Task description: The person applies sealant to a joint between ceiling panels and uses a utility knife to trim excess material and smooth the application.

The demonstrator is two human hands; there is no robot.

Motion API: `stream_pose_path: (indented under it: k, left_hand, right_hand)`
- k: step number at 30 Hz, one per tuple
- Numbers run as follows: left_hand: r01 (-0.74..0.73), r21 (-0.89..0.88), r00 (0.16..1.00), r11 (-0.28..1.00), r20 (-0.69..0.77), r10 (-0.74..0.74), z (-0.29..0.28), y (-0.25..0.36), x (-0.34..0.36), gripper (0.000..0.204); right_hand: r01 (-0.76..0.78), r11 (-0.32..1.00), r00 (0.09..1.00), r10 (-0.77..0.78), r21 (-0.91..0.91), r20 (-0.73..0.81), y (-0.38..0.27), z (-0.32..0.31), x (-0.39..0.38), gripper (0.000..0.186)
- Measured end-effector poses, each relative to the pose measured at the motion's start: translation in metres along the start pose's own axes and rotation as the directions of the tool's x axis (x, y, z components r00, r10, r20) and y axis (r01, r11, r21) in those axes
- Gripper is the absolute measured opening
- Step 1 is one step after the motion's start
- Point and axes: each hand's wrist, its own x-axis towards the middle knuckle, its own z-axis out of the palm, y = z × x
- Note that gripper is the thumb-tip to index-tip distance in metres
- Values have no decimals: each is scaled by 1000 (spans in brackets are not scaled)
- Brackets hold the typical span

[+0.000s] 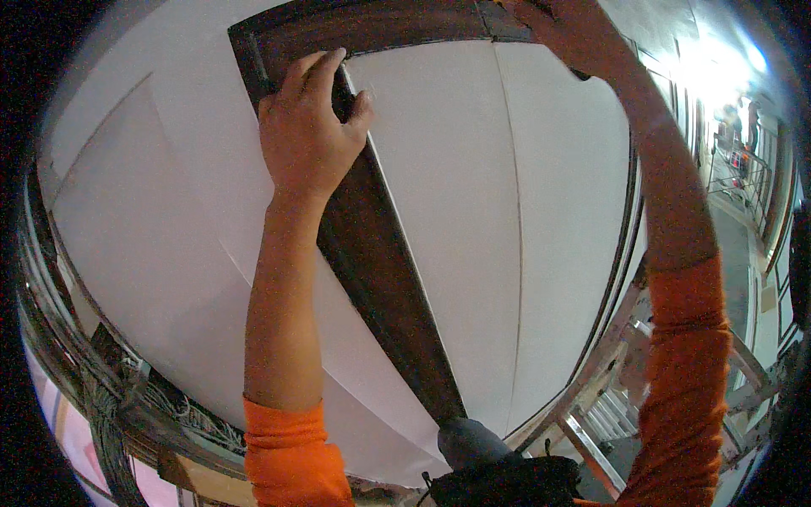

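Observation:
My left hand (312, 135) straddles a dark brown wooden strip (380, 270) near its far end. Its fingers curl over the wood and the thumb bends at the strip's right edge. The strip runs down toward me and meets a dark wooden crosspiece (405, 25) at the top, close to a corner. At the crosspiece's right part, my right hand (574, 34) reaches up with bent fingers, partly cut off by the upper edge. What lies in those fingers is too hidden to name. White panels (448, 169) fill both sides of the strip.
A metal stepladder (591, 448) stands at the lower right. Bundled cables (106, 422) and dark rails lie at the lower left. A bright light (726, 63) shines at the upper right, over a railing frame (739, 182). A thin seam crosses the right white panel.

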Motion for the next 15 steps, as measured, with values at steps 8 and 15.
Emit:
stream_pose_path:
  k: [8, 15]
  left_hand:
    - [121, -293, 990, 948, 104, -94, -24, 11, -11, 58]
    - [662, -443, 717, 604, 610, -339, -139, 88, -206, 33]
  right_hand:
    - [-448, 308, 852, 432, 839, 296, -66, 57, -137, 34]
    - [-904, 249, 291, -240, 348, 926, -108, 136, -389, 38]
